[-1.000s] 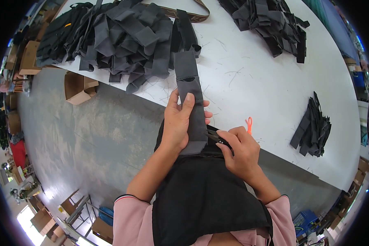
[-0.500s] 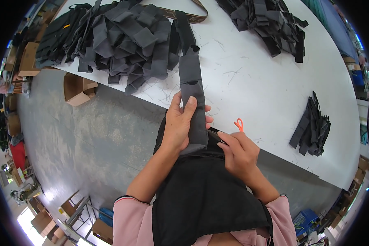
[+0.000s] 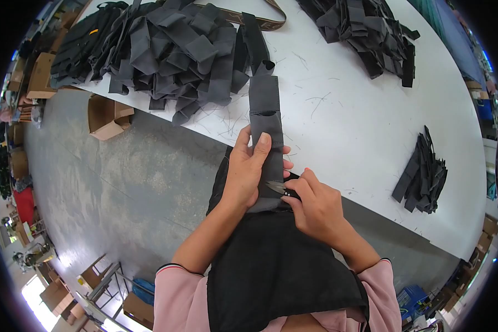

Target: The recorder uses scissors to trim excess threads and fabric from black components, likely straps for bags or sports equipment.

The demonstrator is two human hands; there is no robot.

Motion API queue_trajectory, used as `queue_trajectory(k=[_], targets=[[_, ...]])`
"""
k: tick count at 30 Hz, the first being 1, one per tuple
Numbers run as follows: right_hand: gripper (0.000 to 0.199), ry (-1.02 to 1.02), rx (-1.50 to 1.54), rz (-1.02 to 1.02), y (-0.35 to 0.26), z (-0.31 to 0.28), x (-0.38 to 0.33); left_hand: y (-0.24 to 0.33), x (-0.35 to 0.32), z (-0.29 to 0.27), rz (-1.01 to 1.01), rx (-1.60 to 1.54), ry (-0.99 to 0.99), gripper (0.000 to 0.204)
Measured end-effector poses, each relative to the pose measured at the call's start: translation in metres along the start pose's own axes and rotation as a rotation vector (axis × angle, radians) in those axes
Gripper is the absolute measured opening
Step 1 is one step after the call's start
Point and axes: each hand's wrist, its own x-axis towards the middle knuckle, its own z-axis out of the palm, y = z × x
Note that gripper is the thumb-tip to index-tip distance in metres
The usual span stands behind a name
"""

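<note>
The right hand (image 3: 315,207) is closed around small thread snips (image 3: 282,190), their metal blades pointing toward the dark grey fabric strip (image 3: 265,119). The left hand (image 3: 249,169) lies flat over that strip, fingers together and thumb stretched up along it, pressing it down at the near edge of the white table (image 3: 359,127) rather than pinching it. The strip runs from the person's lap, over the table edge and away across the tabletop, with a seam or fold partway along.

To trim cleanly here, the left hand would best keep the cloth taut and flat just beside the blades (slack fabric tends to get nicked), with the snips taking only the loose thread.

Beyond the strip's far end lies a large heap of grey fabric pieces (image 3: 171,52); right of the strip, well apart, sits a small stack of dark pieces (image 3: 423,174), and another dark pile (image 3: 371,36) lies at the far right of the table. Left of the table edge, cardboard boxes (image 3: 108,116) stand on the concrete floor.
</note>
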Motion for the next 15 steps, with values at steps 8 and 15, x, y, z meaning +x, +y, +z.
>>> queue_trajectory(k=[8, 15], targets=[[0.025, 0.018, -0.017, -0.040, -0.0018, 0.0067, 0.0030, 0.0026, -0.0017, 0.0003, -0.007, -0.002, -0.006, 0.044], [0.021, 0.090, 0.023, 0.052, 0.0023, 0.0090, -0.0041, 0.0010, -0.0017, -0.0013, -0.037, 0.007, -0.006, 0.045]])
